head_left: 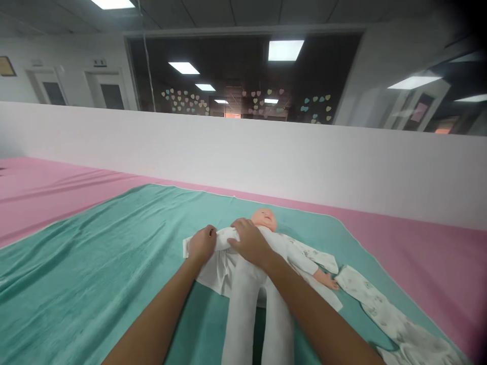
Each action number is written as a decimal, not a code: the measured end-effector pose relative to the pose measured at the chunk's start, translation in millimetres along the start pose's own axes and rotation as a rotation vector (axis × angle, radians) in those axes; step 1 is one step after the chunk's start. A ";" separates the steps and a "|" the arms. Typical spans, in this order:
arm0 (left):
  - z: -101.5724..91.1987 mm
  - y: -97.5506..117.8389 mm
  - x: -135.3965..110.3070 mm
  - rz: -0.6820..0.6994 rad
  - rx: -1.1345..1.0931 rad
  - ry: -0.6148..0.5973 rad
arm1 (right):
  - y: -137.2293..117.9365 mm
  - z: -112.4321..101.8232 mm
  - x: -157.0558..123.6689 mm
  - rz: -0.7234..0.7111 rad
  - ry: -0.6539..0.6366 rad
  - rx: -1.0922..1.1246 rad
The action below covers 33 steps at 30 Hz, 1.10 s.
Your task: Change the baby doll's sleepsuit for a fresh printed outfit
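Note:
A baby doll (243,294) in white clothes lies on its back, head away from me. Under its body spreads a white printed jacket (215,274). My left hand (203,243) is closed around the jacket's sleeve (224,239) at the doll's arm on the left, and the sleeve's cuff sticks out past my fist. At the doll's shoulder, my right hand (251,242) holds the upper part of that sleeve between thumb and fingers. The doll's hand on that side is not visible. Its other arm (304,259) stretches out to the right with the hand bare, beside the jacket's other sleeve (323,259).
A green blanket (114,253) lies under the doll on a pink mat (429,253). White printed baby clothing (384,309) lies to the right. Behind the mat stands a low white wall (228,152), with a large dark window (236,71) above it.

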<state>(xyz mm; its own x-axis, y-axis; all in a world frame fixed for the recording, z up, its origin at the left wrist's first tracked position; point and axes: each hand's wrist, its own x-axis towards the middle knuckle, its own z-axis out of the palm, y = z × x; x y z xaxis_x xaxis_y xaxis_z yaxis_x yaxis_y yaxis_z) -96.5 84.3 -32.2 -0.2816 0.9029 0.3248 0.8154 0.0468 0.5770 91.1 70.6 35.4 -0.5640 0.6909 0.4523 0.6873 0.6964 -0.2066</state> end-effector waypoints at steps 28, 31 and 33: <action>-16.9 42.8 -16.2 0.044 -0.702 -0.082 | 5.8 15.1 13.0 0.161 -0.228 -0.308; -7.9 60.9 -30.6 0.022 -0.864 -0.191 | -0.4 15.9 12.7 0.151 -0.217 -0.285; -3.4 62.6 -35.4 0.002 -0.919 -0.202 | 3.4 7.8 5.8 0.122 -0.192 -0.215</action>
<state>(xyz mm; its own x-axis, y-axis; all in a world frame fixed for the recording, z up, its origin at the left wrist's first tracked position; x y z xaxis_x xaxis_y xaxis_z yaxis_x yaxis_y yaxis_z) -37.2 53.8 -5.0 -0.1175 0.9637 0.2396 0.0727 -0.2323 0.9699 86.7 78.5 30.6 -0.5335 0.8050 0.2595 0.8247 0.5632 -0.0516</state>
